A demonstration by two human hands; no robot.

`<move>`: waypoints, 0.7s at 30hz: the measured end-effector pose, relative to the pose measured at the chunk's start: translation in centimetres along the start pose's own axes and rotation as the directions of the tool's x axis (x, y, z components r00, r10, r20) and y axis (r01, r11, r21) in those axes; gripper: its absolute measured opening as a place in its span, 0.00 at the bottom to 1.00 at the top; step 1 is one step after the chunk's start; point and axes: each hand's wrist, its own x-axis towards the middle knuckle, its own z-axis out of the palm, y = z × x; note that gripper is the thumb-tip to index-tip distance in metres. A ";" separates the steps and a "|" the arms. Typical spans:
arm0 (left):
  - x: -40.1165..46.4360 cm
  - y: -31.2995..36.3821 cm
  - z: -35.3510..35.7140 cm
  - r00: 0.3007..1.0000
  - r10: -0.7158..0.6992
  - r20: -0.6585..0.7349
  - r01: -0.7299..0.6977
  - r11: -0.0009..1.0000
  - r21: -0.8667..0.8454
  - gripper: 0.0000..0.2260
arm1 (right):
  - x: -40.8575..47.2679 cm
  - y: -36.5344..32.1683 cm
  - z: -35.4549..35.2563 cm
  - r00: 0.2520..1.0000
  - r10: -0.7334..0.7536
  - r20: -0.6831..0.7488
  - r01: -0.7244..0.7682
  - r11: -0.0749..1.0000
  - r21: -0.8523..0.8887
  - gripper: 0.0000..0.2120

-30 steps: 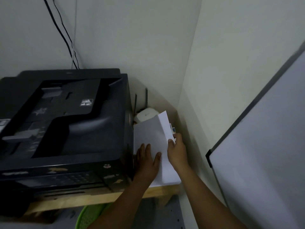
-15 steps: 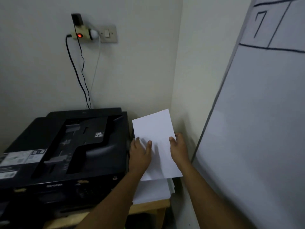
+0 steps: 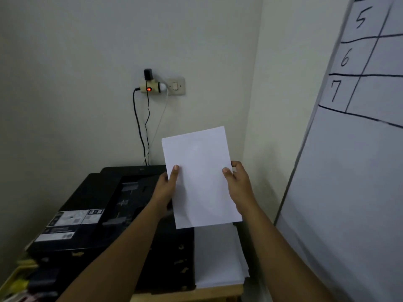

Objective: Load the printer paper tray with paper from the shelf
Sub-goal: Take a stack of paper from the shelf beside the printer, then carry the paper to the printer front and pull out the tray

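Observation:
I hold a thin sheaf of white paper [image 3: 201,177] upright in the air with both hands. My left hand [image 3: 166,188] grips its left edge, thumb on the front. My right hand [image 3: 238,185] grips its right edge the same way. Below it, a stack of white paper [image 3: 219,258] lies on the wooden shelf [image 3: 196,294], right of the black printer [image 3: 109,214]. The printer's lid is shut and no paper tray shows.
A whiteboard [image 3: 353,171] with hand-drawn numbers leans close on the right. A wall socket [image 3: 162,86] with a lit red adapter and hanging cables sits above the printer. The room corner lies straight ahead.
Both hands have lifted the sheaf off the stack and raised it higher, up in front of the wall. My view has tilted upward, showing the socket and more whiteboard.

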 end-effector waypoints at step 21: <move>2.8 4.4 -32.8 0.960 0.210 -0.186 -0.199 0.977 0.077 0.14 | -5.3 -3.2 35.5 0.978 -0.069 0.195 0.035 0.985 0.171 0.13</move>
